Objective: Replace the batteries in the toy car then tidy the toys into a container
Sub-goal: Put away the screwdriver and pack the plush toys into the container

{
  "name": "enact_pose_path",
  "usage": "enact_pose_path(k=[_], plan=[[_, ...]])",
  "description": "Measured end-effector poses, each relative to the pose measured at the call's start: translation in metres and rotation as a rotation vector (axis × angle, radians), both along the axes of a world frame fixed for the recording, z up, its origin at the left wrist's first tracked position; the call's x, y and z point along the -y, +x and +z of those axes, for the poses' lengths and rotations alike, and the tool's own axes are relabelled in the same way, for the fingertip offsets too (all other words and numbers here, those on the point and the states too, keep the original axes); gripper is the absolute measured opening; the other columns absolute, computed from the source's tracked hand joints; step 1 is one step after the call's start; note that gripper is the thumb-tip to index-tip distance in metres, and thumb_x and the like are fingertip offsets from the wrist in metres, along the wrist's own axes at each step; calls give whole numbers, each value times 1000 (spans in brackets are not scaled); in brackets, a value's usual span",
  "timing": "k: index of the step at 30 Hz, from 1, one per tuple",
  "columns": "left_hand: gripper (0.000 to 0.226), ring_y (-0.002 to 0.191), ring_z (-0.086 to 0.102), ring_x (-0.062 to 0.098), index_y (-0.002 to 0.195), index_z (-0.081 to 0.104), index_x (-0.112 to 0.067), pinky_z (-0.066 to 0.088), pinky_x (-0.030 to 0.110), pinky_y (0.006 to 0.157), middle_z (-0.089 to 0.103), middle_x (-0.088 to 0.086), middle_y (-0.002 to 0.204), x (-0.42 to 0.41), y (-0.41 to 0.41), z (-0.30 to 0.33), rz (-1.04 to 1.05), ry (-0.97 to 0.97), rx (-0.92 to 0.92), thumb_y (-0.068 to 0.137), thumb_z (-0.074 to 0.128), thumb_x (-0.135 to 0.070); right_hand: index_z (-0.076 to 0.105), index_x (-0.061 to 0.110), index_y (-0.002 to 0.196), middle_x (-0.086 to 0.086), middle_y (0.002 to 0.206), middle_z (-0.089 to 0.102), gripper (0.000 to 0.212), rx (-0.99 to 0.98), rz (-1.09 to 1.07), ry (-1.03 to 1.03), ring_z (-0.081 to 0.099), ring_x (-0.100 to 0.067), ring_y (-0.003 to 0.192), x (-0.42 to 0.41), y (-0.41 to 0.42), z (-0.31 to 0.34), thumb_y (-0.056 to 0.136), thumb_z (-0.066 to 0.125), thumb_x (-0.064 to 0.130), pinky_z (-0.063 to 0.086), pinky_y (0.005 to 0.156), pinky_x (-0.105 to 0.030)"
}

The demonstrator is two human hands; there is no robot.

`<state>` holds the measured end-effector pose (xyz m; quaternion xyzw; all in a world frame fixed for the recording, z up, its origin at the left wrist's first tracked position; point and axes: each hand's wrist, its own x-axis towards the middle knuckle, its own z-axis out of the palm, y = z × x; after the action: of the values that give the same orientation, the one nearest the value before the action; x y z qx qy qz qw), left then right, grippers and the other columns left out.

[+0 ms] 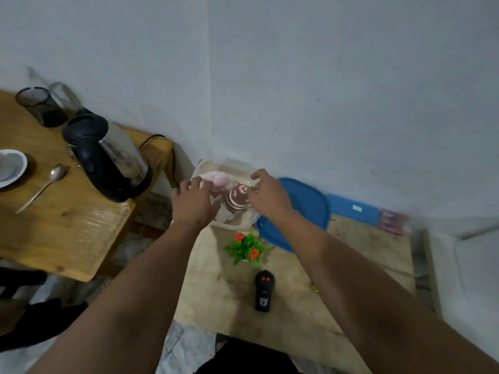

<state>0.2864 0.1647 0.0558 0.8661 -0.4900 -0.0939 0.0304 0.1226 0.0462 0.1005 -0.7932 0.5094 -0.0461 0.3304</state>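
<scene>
1. At the far left corner of the low wooden table [297, 306] sits the clear plastic container [232, 225], close to the wall corner; inside it a brown striped plush toy [237, 199] stands upright beside a pale pink soft toy [216, 179].
2. Your left hand [193, 202] rests over the container's left rim, fingers [197, 183] loosely curled and slightly spread; whether they grip the rim you cannot tell.
3. Your right hand [266, 194] hovers over the container's right rim, fingers curled; its thumb and forefinger are just at the plush toy's head, though a true pinch cannot be told.
4. The blue lid [305, 209] lies flat just right of the container, toward the table's far edge.
5. A small artificial plant [247, 248] with orange flowers stands near the container's near side; the black remote control [264, 291] lies nearer you, mid-table.
6. On the higher wooden table [67, 225] at left: an electric kettle [110, 160], a spoon [43, 186], a white bowl [10, 166], a mesh pen holder [40, 106].
</scene>
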Motion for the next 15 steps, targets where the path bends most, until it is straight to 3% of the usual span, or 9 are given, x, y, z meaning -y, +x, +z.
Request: enact_pose_path(k=[2,3,5,8,11,15], plan=[[59,142,37,38,149,46,-27,34,55,108,42,8,157,-9,3,-1,88,-2,-24,94,59,-47,50,34,101,5,92,65,14,128,-92,-79,62,-15,77,-20,-23,-6,90,58,35,55,68,-41],[61,143,35,39,151,42,-27,36,56,108,39,9,158,-13,4,-2,139,6,-69,95,60,-44,49,33,99,7,91,62,13,162,-84,-117,60,-13,79,-33,-36,-13,91,58,38,54,67,-41],[63,137,43,41,153,39,-25,44,56,102,39,11,155,-19,7,-6,224,1,-191,96,61,-40,49,34,106,11,99,54,26,130,25,-169,56,-10,92,-61,-64,-30,91,58,54,53,72,-38],[55,122,59,41,148,44,-22,52,51,90,53,15,140,-25,12,-17,304,-72,-328,97,62,-36,50,35,123,10,113,48,60,-121,261,-240,46,-13,107,-89,-89,-49,81,50,78,46,85,-36],[52,116,60,40,144,51,-18,52,48,87,61,17,130,-26,15,-23,315,-117,-384,95,64,-32,47,34,135,3,127,45,65,-290,446,-352,45,-22,114,-102,-91,-57,83,48,73,41,92,-42],[52,108,64,42,140,58,-17,54,47,86,67,19,122,-28,18,-35,384,-183,-489,90,68,-29,30,34,146,-5,139,38,78,-384,450,-229,45,-29,121,-111,-75,-65,81,61,64,47,92,-45]])
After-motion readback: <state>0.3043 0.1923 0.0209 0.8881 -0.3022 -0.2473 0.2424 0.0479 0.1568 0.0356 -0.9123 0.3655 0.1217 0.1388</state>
